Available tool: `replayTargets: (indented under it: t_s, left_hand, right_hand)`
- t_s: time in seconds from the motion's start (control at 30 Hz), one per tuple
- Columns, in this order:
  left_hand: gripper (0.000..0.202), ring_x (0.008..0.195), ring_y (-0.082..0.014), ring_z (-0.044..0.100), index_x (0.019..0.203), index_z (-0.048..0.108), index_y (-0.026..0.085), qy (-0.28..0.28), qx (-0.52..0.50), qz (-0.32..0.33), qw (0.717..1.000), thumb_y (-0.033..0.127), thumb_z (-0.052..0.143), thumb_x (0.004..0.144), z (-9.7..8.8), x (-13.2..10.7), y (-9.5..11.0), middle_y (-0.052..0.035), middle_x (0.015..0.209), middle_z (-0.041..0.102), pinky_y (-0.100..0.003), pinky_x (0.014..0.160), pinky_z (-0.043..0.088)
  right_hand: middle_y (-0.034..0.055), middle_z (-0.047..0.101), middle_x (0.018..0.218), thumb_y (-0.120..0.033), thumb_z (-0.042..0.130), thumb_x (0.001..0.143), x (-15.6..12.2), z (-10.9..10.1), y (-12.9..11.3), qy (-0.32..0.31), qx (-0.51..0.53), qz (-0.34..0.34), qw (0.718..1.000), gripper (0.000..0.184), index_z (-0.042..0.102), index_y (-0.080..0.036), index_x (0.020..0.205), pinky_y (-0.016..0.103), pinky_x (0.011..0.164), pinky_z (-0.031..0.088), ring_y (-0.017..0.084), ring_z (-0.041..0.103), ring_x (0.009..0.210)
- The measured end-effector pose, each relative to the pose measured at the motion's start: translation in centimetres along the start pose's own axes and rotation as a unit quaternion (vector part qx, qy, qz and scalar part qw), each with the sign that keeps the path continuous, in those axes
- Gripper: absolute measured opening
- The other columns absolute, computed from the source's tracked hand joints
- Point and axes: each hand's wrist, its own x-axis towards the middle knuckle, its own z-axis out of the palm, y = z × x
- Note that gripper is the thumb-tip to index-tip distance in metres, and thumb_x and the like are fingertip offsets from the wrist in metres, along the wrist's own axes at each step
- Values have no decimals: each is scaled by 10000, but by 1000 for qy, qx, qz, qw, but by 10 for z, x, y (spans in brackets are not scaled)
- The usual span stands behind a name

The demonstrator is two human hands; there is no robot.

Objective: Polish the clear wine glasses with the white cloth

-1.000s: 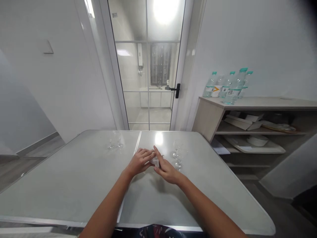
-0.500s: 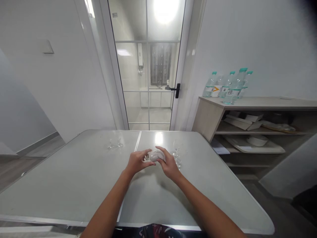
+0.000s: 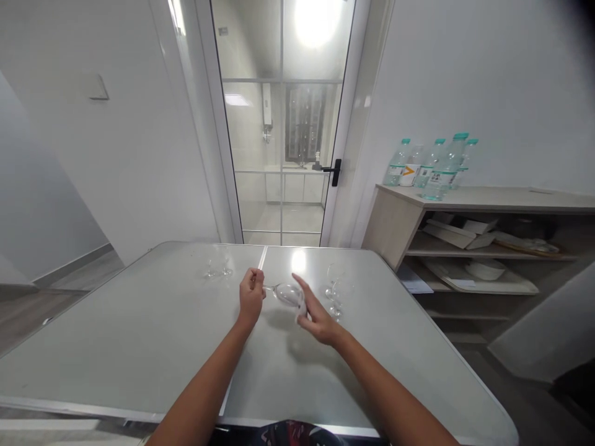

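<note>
A clear wine glass (image 3: 287,294) lies sideways in the air above the table, its bowl toward my right hand. My left hand (image 3: 251,295) is closed around the stem end, and its fingers hide the foot. At the rim, my right hand (image 3: 320,314) grips a thin white cloth (image 3: 301,305), thumb below and fingers above, around the mouth of the bowl. Much of the cloth is hidden by the hand and glass. Just beyond my right hand, several clear stemmed glasses (image 3: 334,294) rest on the table.
More clear glasses (image 3: 217,271) stand at the table's far left. The pale table (image 3: 153,347) has a seam down its middle. A shelf unit (image 3: 400,214) adjoins its right side, with several plastic bottles (image 3: 439,176) on top. A glass door (image 3: 281,207) stands behind.
My left hand has shifted from the covered glass to its stem end and closed there. The white cloth has slid toward the rim with my right hand, baring the clear bowl.
</note>
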Motion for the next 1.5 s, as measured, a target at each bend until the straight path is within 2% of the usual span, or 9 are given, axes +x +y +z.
replayTargets:
  t_s: [0.13,0.33,0.5,0.7,0.83,0.97,1.1,1.23,1.5]
  left_hand:
    - [391,436,-44,235,734,471,194,13,-24,-66,997,504,672,863,-4,5,-6,74,620,322,-168,370,203]
    - [380,441,-50,272,715,450,195,6,-14,-66,998,479,650,868,-2,3,-7,68,609,359,-171,386,216]
    - [356,478,-75,323,725,454,200,-18,30,-16,999,468,569,930,1,-3,-3,50,632,402,-195,436,286]
    - [307,604,-118,396,733,479,197,-29,123,121,985,396,535,960,-1,-9,5,22,669,412,-229,570,376]
    - [316,523,-105,365,713,431,208,68,78,19,994,400,488,957,0,-4,0,34,623,412,-205,468,324]
    - [313,471,-89,360,662,425,203,75,64,-123,988,394,537,883,2,3,-4,38,589,430,-183,413,299]
    - [339,487,-81,341,682,436,199,8,17,-83,996,435,568,886,2,-1,3,46,610,400,-172,419,269]
    - [298,520,-85,357,722,488,196,-2,72,24,997,415,582,900,2,-7,4,47,624,384,-178,470,314]
    - [295,405,-99,341,608,516,199,-40,121,-116,985,397,577,818,4,6,-13,37,521,443,-225,408,284]
  right_hand:
    - [138,653,1301,8,460,820,0,3,5,-151,-150,-53,976,980,12,-260,1649,365,905,534,212,657,995]
    - [111,681,1321,51,441,884,6,11,19,-82,-273,-144,948,850,221,-307,1624,570,1183,303,230,616,1217]
    - [80,718,1181,-257,600,963,7,16,6,61,-59,-20,996,645,368,-295,1562,424,978,519,230,671,991]
    - [29,681,971,-501,491,1012,10,16,6,161,191,145,957,662,291,-237,1586,311,817,551,165,627,796]
    - [98,666,1233,-346,587,975,7,15,9,45,40,47,997,734,232,-261,1612,397,949,530,213,655,979]
    - [123,604,1412,-138,527,954,6,20,10,-52,-154,-98,982,645,378,-320,1554,554,1144,364,265,581,1255]
    - [93,702,1179,-273,546,975,9,26,11,67,-18,2,998,610,366,-278,1557,413,912,555,224,674,956]
    - [15,668,862,-482,533,988,12,21,8,159,179,125,963,680,315,-208,1571,296,678,553,159,595,675]
    - [112,685,1236,-267,555,959,8,15,8,52,-78,-39,995,530,478,-283,1483,489,1021,483,263,641,1079]
